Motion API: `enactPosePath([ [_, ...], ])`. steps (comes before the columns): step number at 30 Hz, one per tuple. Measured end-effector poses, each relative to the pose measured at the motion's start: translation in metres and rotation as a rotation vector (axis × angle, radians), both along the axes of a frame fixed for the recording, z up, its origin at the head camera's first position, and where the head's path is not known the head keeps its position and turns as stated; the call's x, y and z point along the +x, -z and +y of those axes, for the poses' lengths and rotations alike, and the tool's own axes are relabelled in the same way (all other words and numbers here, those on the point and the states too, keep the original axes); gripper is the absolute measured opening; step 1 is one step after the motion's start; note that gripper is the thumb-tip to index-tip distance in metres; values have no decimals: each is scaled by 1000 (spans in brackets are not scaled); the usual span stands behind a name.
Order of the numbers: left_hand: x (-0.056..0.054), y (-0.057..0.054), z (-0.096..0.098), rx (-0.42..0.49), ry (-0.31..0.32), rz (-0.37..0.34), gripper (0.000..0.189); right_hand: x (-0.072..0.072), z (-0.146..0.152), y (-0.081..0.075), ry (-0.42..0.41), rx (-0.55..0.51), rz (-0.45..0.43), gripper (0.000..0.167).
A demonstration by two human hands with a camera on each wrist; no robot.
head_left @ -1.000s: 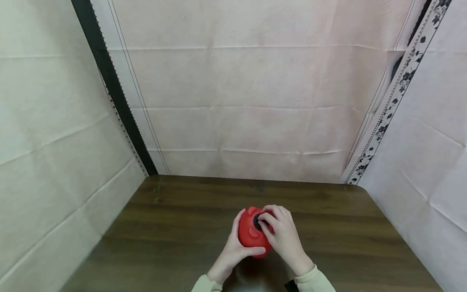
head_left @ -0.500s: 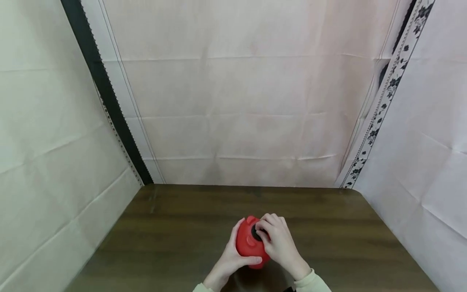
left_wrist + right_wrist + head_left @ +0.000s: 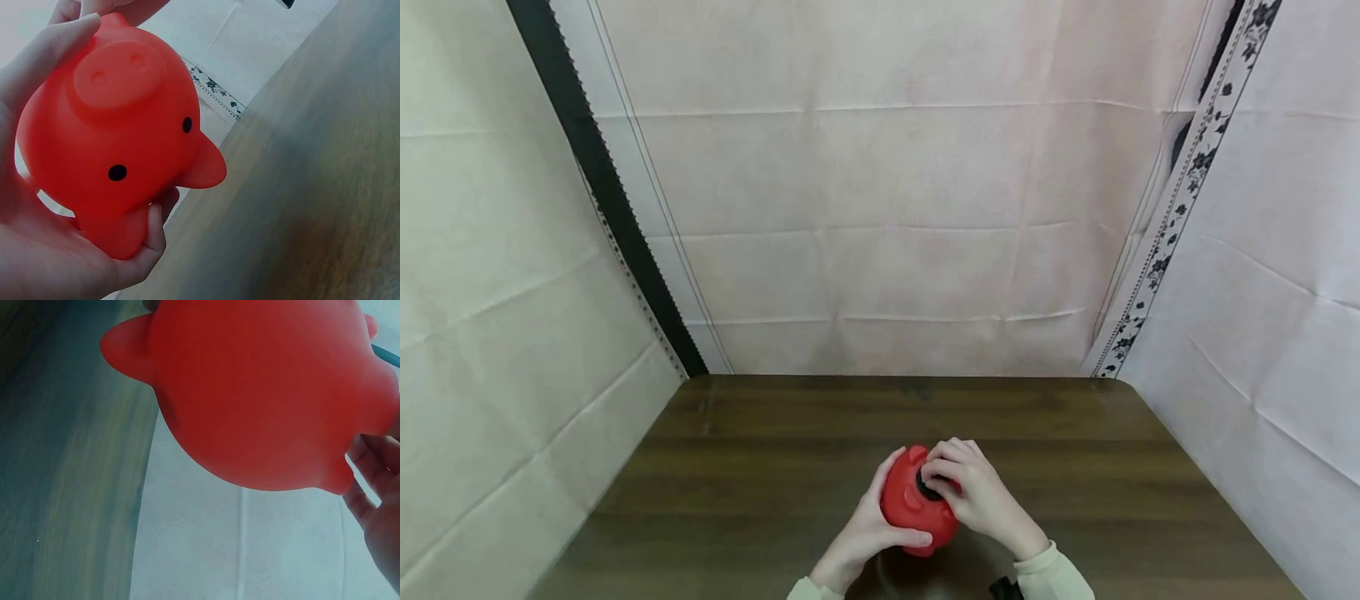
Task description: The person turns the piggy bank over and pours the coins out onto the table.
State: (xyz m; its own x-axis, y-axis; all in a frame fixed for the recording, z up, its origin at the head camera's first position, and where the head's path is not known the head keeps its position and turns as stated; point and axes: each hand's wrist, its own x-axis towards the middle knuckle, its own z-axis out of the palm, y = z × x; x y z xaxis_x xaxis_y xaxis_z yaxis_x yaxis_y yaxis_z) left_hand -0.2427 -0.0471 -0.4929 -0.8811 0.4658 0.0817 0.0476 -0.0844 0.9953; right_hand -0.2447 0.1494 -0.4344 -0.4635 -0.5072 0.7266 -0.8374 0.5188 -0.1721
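Observation:
A red piggy bank (image 3: 917,510) is held over the table, its underside tipped up toward the head camera. My left hand (image 3: 872,529) grips it from the left, thumb along the near side. In the left wrist view the piggy bank (image 3: 144,144) shows its snout and two black eyes, with the left fingers wrapped by an ear. A round black plug (image 3: 931,493) sits in the underside, partly hidden by fingers. My right hand (image 3: 973,492) pinches at this plug with curled fingers. The right wrist view shows the smooth red body and the right hand (image 3: 381,506) at its edge.
A dark brown wooden table (image 3: 775,467) lies beneath the hands. White cloth walls enclose it: a back one (image 3: 880,192), a left one (image 3: 512,333) and a right one (image 3: 1262,333). A black strip (image 3: 602,183) runs down the left corner.
The right fingers shift slightly over the black plug, still at it. Both hands and the piggy bank appear a little lower and farther left in the head view, whose background has also shifted.

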Motion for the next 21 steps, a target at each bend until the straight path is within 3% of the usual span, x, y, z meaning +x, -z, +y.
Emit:
enactPosePath([
  [7, 0, 1, 1, 11, 8, -30, 94, -1, 5, -3, -16, 57, -38, 22],
  [16, 3, 2, 3, 13, 49, -71, 95, -6, 15, -12, -133, 178, -13, 16],
  [21, 5, 0, 4, 15, 21, -89, 93, -2, 11, -8, -15, 182, 48, 15],
])
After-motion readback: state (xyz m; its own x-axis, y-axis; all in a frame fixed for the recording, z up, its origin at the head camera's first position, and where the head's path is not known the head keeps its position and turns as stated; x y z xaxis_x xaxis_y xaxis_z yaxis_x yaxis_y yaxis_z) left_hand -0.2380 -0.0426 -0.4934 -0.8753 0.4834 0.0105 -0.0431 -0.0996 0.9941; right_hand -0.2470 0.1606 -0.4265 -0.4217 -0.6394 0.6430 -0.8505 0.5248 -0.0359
